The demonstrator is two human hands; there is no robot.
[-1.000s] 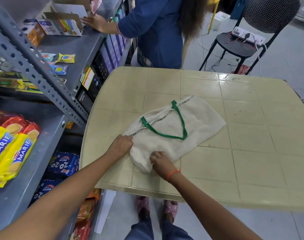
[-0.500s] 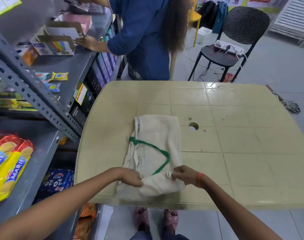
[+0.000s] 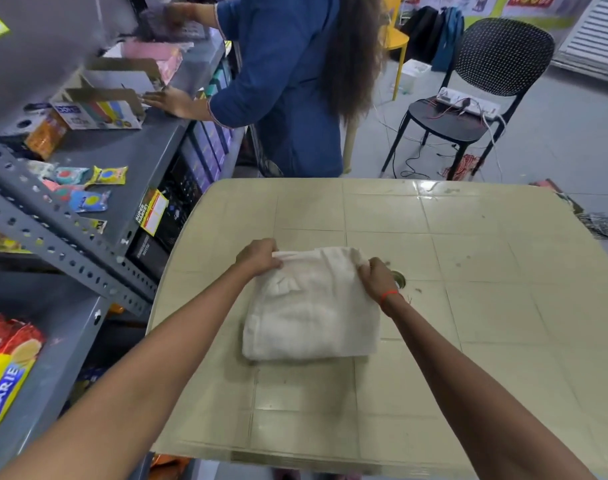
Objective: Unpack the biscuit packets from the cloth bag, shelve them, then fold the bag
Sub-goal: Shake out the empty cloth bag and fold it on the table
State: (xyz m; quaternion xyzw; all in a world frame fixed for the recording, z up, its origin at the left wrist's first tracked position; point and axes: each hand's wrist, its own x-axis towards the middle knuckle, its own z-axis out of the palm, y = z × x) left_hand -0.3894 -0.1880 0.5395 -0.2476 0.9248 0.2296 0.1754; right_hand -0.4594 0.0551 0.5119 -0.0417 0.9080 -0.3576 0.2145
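Here, at the left, the biscuit packets (image 3: 4, 368) lie on the shelf (image 3: 70, 341). On the tabletop (image 3: 468, 341) the left hand (image 3: 257, 259) pinches the cloth bag (image 3: 309, 313) at its far-left corner, the right hand (image 3: 377, 278) at its far-right. The bundle lies nearward of both hands, folded edge nearest, seemingly about square, so neither hand is closer.

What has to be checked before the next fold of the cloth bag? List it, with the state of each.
1. The left hand grips the far left corner of the cloth bag: ok.
2. The right hand grips its far right corner: ok.
3. The bag lies folded on the table, away from its edges: ok.
4. The bag is emptied of packets: cannot tell, the inside is hidden.
5. The biscuit packets lie on the shelf: ok.
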